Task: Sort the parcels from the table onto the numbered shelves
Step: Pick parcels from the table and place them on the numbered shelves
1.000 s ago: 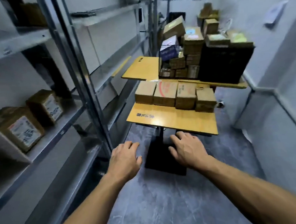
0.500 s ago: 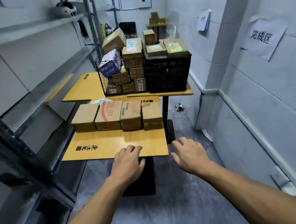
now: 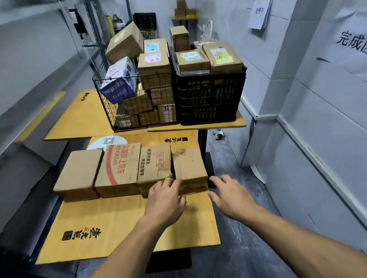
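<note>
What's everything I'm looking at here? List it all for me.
Near table: one, yellow, centre.
Far table: one, yellow, behind it.
Parcels in a row: four, brown, on near table.
Wire basket: one, black, far table's left, heaped with boxes.
Plastic crate: one, black, far table's right, boxes on top.
Paper signs: two, white, right wall.
Shelving: one run, grey, left side.
Left hand: one, open, at the rightmost parcel's front.
Right hand: one, open, beside that parcel's right end.

Narrow parcel sorting room: metal shelving (image 3: 91,33) along left wall, cardboard parcels (image 3: 116,167) on yellow tables (image 3: 119,230), wire basket (image 3: 130,103), black crate (image 3: 209,96), paper zone signs (image 3: 357,46) taped on wall.
</note>
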